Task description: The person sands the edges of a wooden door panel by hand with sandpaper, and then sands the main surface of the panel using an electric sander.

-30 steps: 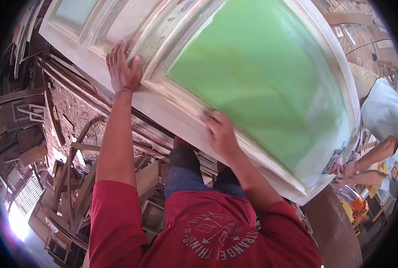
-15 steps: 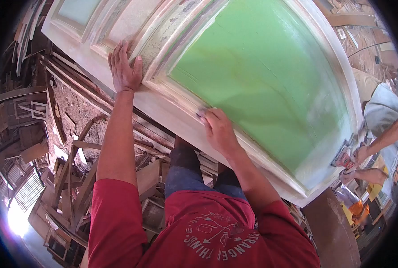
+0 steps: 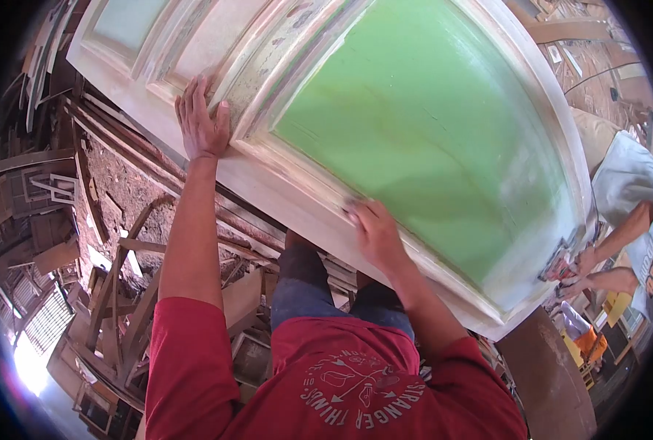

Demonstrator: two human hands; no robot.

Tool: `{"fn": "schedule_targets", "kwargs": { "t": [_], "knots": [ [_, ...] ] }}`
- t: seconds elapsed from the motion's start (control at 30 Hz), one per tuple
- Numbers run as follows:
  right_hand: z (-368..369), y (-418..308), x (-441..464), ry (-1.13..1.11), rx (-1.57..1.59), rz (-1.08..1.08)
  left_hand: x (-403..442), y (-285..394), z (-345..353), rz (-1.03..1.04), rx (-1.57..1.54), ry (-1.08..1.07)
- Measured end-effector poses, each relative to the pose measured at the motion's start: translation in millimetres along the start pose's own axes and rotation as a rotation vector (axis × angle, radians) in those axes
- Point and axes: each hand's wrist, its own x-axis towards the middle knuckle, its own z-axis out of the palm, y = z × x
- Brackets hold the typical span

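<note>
A large wooden door (image 3: 282,192) with a dusty, pale frame lies across the view, its big inset panel (image 3: 414,139) coloured green. On the near part of the frame, beside the raised moulding, my left hand (image 3: 204,126) rests flat with its fingers spread. My right hand (image 3: 378,229) pinches a small dark piece of sandpaper (image 3: 351,203) against the moulding along the green panel's near edge. The fingers partly cover the sandpaper, and it is slightly blurred.
At the right, a co-worker's hands (image 3: 577,270) hold a sander (image 3: 557,265) on the door's far corner. Wooden frames and boards (image 3: 121,293) are piled on the left. Long timber strips (image 3: 128,150) lie under the door. A brown board (image 3: 550,374) stands at lower right.
My right hand has slid right and a little toward me along the moulding with the sandpaper. My left hand stays in place on the frame. The co-worker's sander has shifted slightly left.
</note>
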Motion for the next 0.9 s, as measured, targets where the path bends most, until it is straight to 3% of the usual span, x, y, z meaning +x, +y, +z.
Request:
{"fn": "schedule_targets", "kwargs": {
  "t": [0.13, 0.23, 0.43, 0.7, 0.9],
  "knots": [
    [2, -4, -3, 0.025, 0.006, -0.006, 0, 4, -2, -0.021, 0.006, -0.010],
    [40, -19, 44, 0.089, 0.056, -0.137, 0, 2, -1, -0.004, 0.016, -0.005],
    [0, 3, -11, 0.029, 0.022, -0.027, 0, 2, -1, -0.012, 0.002, -0.005],
    [25, -19, 42, 0.038, 0.074, -0.082, 0, 3, -2, -0.023, 0.026, -0.001],
    [-9, 6, -1, -0.042, 0.023, -0.015, -1, 1, 1, -0.034, 0.032, 0.003]
  ]
}}
